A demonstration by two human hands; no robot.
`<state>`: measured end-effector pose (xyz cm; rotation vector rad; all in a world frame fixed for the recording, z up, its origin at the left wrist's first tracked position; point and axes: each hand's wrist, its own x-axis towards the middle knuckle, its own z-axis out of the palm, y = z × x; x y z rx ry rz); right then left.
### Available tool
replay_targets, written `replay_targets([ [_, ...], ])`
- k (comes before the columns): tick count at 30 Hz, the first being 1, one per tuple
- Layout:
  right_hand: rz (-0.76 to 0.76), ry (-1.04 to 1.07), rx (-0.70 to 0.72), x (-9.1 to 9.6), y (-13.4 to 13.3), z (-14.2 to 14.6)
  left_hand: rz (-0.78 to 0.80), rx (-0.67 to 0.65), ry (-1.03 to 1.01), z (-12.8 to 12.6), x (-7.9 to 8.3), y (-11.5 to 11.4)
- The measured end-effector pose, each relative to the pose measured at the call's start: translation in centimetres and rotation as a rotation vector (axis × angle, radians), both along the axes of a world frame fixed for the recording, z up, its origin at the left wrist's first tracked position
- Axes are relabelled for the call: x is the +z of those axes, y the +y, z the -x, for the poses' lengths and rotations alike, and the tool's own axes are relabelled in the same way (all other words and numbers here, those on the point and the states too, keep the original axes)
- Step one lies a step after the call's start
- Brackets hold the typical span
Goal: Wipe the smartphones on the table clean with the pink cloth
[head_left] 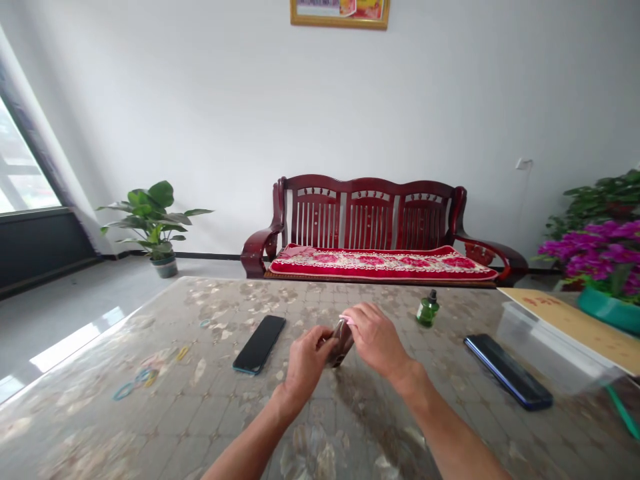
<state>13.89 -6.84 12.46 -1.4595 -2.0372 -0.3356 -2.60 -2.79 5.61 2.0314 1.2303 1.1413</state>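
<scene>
Both my hands meet above the middle of the table around a small dark brown, shiny object, whose kind I cannot make out. My left hand pinches its left side between thumb and fingers. On the other side, my right hand is closed, with a small pale pink piece showing at its fingertips against the object's upper edge. Fingers cover much of the object. Left of my hands lies a black phone, flat on the patterned tablecloth.
A green bottle with a black top stands beyond my right hand. Farther right are a dark blue phone-like item, a clear plastic box and purple flowers. Colored bands lie left. A wooden bench stands behind the table.
</scene>
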Motion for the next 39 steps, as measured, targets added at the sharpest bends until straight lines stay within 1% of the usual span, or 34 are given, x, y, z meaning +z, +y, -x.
replay_targets([
  [4,0.014,-0.053,0.035,0.6,0.1,1.1,-0.048,0.036,-0.055,0.3,0.3,-0.2],
  [9,0.025,-0.053,0.091,0.6,0.1,2.5,-0.07,0.057,-0.113,0.8,0.8,-0.4],
  [12,0.01,-0.047,0.107,0.2,0.0,3.2,-0.093,0.075,-0.114,1.3,0.9,-0.5],
  [15,-0.024,-0.007,0.111,-0.4,0.0,3.1,-0.109,0.082,-0.091,1.9,1.1,-0.6],
  [19,-0.08,0.053,0.045,-1.3,0.0,2.3,-0.09,0.106,-0.068,2.4,1.3,-0.7],
  [22,-0.121,0.049,0.01,-1.7,-0.2,2.8,-0.07,0.107,-0.062,2.4,1.5,-0.9],
  [26,-0.152,0.038,0.079,-2.0,-0.7,4.6,-0.071,0.101,-0.069,2.6,1.6,-1.2],
  [28,-0.159,0.051,0.096,-2.1,-0.8,4.9,-0.073,0.099,-0.073,2.7,1.5,-1.3],
  [30,-0.164,0.074,0.081,-2.3,-0.8,4.4,-0.077,0.108,-0.067,2.8,1.4,-1.4],
  [34,-0.19,0.131,0.032,-2.6,-1.1,2.4,-0.087,0.134,-0.036,2.5,1.1,-1.6],
  [39,-0.221,0.175,0.046,-2.4,-2.3,1.0,-0.104,0.14,-0.006,2.3,1.8,-2.1],
])
